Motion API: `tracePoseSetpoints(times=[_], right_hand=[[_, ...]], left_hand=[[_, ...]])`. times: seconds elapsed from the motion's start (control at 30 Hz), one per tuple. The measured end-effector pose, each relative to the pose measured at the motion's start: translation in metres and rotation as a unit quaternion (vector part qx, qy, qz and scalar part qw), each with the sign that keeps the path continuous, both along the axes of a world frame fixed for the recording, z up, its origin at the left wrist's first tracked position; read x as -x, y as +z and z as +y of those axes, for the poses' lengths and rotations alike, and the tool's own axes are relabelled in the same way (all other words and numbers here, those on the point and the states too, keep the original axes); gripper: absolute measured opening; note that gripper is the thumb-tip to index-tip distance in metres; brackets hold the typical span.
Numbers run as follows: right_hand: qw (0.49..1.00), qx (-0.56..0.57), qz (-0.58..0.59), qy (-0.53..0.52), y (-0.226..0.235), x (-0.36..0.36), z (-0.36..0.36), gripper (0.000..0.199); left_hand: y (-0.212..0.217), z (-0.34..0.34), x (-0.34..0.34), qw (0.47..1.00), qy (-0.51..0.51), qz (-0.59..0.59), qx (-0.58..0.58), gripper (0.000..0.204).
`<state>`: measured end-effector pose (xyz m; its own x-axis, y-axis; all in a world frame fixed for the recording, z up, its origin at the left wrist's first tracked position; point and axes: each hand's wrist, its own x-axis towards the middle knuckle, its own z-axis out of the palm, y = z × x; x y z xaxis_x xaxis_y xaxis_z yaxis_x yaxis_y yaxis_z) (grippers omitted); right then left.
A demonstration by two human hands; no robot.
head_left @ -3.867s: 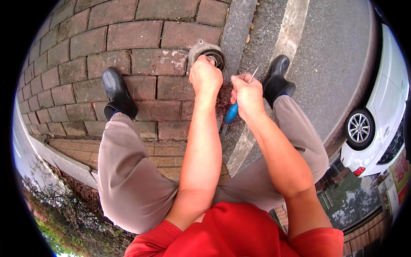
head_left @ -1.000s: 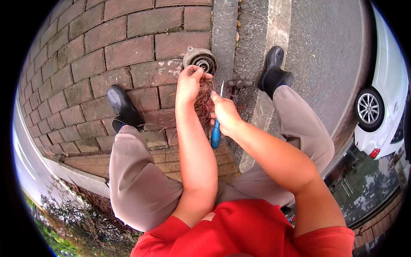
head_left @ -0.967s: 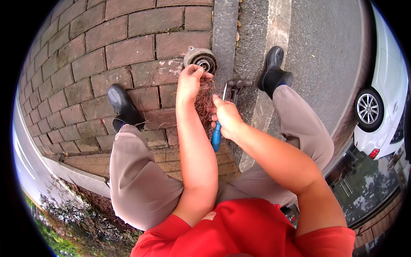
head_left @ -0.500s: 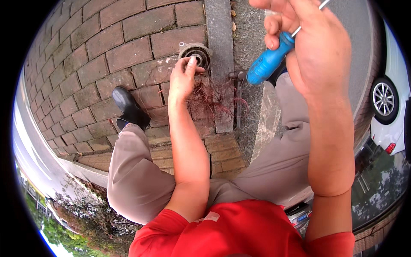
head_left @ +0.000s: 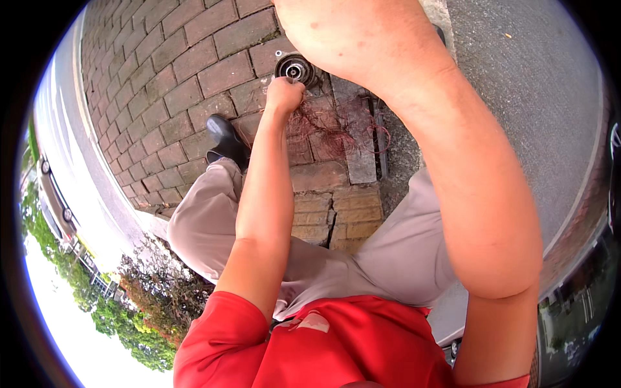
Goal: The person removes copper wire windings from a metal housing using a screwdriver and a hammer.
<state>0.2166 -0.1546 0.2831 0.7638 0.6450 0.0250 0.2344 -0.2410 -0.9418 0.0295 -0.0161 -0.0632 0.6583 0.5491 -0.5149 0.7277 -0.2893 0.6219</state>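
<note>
"Where's the round metal part (head_left: 294,68)?"
"Upper middle of the frame, on the brick paving (head_left: 217,72), its ringed face showing."
"And the left hand (head_left: 285,96)?"
"Just below, fingers curled at its lower rim; I can't tell whether they grip it."
"What about the right hand (head_left: 356,32)?"
"Large at the top edge, fingers cut off by the frame, so I can't tell if it's holding anything."
"Anything else?"
"Tangled reddish wire (head_left: 333,132) right of the left hand, and a black boot (head_left: 226,141) to the left."
</note>
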Motion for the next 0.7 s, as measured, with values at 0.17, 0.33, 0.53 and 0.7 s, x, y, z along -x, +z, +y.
tracePoseSetpoints(times=[0.17, 0.33, 0.53, 0.7], right_hand=[[0.998, -0.013, -0.055, -0.020, 0.006, 0.015, 0.014, 0.030], [0.999, 0.000, -0.032, 0.005, -0.015, 0.012, 0.035, 0.030], [0.997, 0.052, -0.014, 0.047, -0.016, 0.020, 0.044, 0.029], [0.974, 0.196, 0.016, 0.115, -0.030, 0.038, 0.061, 0.027]], left_hand=[[0.047, 0.004, -0.004, 0.959, 0.199, 0.100, 0.177, 0.024], [0.060, 0.002, 0.006, 0.839, 0.438, -0.036, 0.321, 0.016], [0.101, -0.043, 0.042, 0.744, 0.544, -0.126, 0.368, 0.006], [0.065, -0.073, 0.059, 0.640, 0.588, -0.244, 0.431, 0.009]])
